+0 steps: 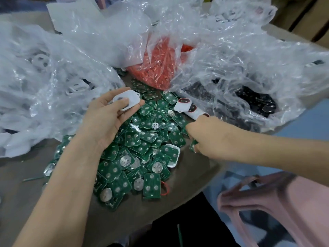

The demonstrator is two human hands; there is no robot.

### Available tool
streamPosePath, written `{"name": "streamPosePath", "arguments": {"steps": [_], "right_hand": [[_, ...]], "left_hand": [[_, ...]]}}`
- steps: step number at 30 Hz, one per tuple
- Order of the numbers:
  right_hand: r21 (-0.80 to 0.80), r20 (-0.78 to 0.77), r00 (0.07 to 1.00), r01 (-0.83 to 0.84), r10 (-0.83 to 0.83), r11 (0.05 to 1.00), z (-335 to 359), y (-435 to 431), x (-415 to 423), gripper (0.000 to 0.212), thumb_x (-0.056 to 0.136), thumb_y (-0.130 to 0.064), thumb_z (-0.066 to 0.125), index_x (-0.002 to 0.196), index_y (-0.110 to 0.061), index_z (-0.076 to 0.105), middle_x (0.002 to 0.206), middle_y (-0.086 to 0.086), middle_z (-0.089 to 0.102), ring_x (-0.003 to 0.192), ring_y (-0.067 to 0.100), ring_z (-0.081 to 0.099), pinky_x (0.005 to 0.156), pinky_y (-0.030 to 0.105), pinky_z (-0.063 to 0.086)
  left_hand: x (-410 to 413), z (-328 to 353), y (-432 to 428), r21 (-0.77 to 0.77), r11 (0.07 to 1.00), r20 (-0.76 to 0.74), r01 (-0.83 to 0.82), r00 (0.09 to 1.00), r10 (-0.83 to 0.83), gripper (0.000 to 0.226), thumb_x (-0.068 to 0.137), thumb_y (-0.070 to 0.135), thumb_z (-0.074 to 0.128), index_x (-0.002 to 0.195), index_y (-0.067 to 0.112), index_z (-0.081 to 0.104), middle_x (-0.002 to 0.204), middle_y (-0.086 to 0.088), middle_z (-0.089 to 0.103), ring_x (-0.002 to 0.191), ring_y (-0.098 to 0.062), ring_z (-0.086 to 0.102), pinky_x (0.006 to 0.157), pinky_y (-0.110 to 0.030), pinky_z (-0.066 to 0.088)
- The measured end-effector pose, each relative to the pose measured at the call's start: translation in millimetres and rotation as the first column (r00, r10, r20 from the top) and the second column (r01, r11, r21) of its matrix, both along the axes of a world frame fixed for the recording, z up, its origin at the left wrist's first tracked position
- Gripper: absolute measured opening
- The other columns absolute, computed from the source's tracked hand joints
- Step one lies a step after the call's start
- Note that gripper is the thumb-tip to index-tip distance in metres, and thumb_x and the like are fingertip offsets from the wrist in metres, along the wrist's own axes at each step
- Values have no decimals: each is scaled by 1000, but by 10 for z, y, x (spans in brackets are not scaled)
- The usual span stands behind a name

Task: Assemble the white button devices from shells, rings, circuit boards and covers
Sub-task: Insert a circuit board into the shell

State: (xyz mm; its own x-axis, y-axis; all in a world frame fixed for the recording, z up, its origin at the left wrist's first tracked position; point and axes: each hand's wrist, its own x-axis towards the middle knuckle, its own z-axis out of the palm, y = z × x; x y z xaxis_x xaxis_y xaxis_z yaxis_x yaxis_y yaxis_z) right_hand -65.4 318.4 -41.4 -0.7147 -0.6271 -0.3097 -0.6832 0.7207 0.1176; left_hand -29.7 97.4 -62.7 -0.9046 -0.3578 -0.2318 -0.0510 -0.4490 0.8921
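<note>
— What is sitting closest to us?

— At the lower right a pink stool (pixel 276 202) is standing just beside the bench (pixel 188 184), and our two bare forearms are reaching out over the bench's near edge.

— And on the bench itself?

— We are looking down on a pile of circuit boards (pixel 140 150), green and overlapping every way, some showing round silver discs. A filled shell (pixel 173 155), white with a board sitting in it, is lying at the right side of the pile. A loose red ring (pixel 166 189) is lying at the near edge, touching a board.

— What are our hands doing?

— Our left hand (pixel 108 120) is hovering over the far left part of the pile. Its fingers are curling round a white shell (pixel 129 99) and the thumb is pressing on the shell's face. Our right hand (pixel 211 135) is resting knuckles-up at the right edge of the pile, fingers curled in and pinching a green board (pixel 193 144) at its lower side. The two hands are well apart.

— And beyond them?

— Just past the right hand a row of finished devices (pixel 183 105), white with red rims round dark buttons, is leaning across the boards. We cannot tell whether our knuckles are touching it. Farther back a bag of red rings (pixel 160 68) is lying in the middle. A left clear bag (pixel 44 68) is showing white parts through the plastic, and a right clear bag (pixel 258 102) is showing dark parts.
</note>
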Motion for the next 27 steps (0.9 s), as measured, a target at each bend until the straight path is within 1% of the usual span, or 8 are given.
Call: {"name": "streamPosePath", "arguments": {"steps": [3, 6, 10, 13, 15, 19, 23, 27], "right_hand": [[-60, 18, 1000, 6, -5, 998, 7, 42, -8, 15, 85, -12, 65, 82, -13, 50, 92, 7, 58, 59, 19, 42, 52, 29, 36], [-298, 284, 954, 183, -96, 937, 166, 75, -181, 17, 78, -21, 78, 79, -25, 61, 75, -5, 64, 67, 15, 62, 64, 27, 48], [-680, 556, 831, 471, -23, 562, 348, -82, -280, 14, 79, -15, 78, 85, -23, 69, 69, -6, 72, 57, 16, 68, 52, 22, 48], [-774, 605, 791, 560, 87, 295, 340, -326, -286, 13, 81, -4, 74, 81, -15, 68, 72, 3, 73, 58, 22, 68, 52, 28, 51], [-816, 574, 805, 547, 149, 185, 311, -458, -294, 15, 80, 1, 72, 80, -13, 68, 75, 5, 73, 60, 22, 70, 56, 27, 55], [-878, 476, 853, 450, 212, 162, 245, -595, -321, 22, 72, -3, 79, 77, -23, 71, 94, -2, 75, 84, 15, 72, 78, 24, 57], [-871, 486, 847, 449, 217, 197, 157, -645, -367, 23, 69, -3, 80, 72, -24, 72, 99, -10, 74, 88, 10, 71, 82, 23, 56], [-875, 469, 856, 419, 216, 240, 136, -638, -400, 29, 72, -1, 79, 84, -26, 71, 90, -10, 74, 84, 5, 71, 76, 14, 54]], "left_hand": [[6, 19, 2, 26, 1000, 10, 5, 1000, -5, 23, 96, -8, 47, 105, 4, 65, 126, -23, 58, 91, -26, 74, 66, -16, 57], [30, 38, -3, 54, 998, 5, 17, 1000, -17, 25, 95, -10, 46, 105, 2, 66, 125, -23, 59, 92, -29, 73, 67, -19, 57], [58, 77, 12, 101, 993, -3, 65, 998, -65, 32, 90, -14, 45, 106, -1, 69, 123, -23, 61, 92, -34, 73, 66, -24, 59], [60, 110, 32, 147, 986, -14, 81, 997, -80, 36, 88, -14, 41, 102, -1, 71, 116, -23, 63, 86, -33, 74, 64, -25, 59], [59, 124, 29, 177, 981, -14, 80, 997, -79, 36, 88, -14, 38, 102, -3, 70, 112, -24, 66, 84, -35, 73, 62, -25, 59], [71, 142, 14, 206, 972, -1, 110, 994, -112, 36, 88, -12, 35, 106, -5, 66, 96, -23, 73, 85, -40, 72, 60, -25, 59], [88, 149, 17, 196, 973, -5, 119, 993, -120, 29, 90, -12, 35, 101, 0, 59, 79, -14, 75, 75, -34, 74, 58, -26, 59], [88, 138, 12, 186, 970, -6, 156, 987, -158, 33, 90, -10, 34, 108, -2, 60, 95, -24, 73, 87, -40, 72, 63, -28, 60]]}}
